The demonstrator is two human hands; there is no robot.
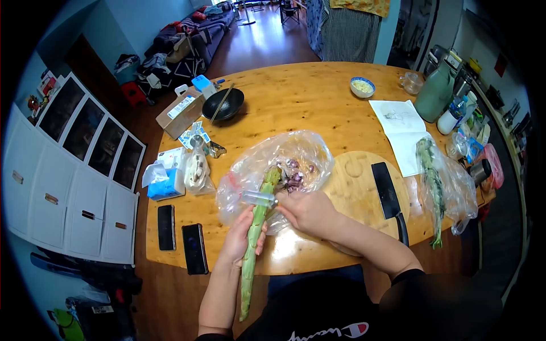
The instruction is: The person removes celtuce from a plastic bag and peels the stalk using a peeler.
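Note:
My left hand [236, 234] is wrapped round a long green celtuce stem [248, 273], which slants from over the table down past its front edge. My right hand [310, 211] is closed on a peeler [257, 198], whose head lies across the upper part of the stem. The grip inside that fist is mostly hidden. Behind the stem's top end, a clear plastic bag [304, 145] is spread on the table, with purple-and-white bulb skins or cloves [294, 177] on it.
A round cutting board [355, 196] with a black cleaver [387, 190] is at the right. Beyond it a leafy stalk [437, 196] lies on plastic. Two phones [195, 249], tissues [164, 186] and a black bowl [227, 111] stand left; a small bowl [362, 91] and green jug [435, 94] are farther back.

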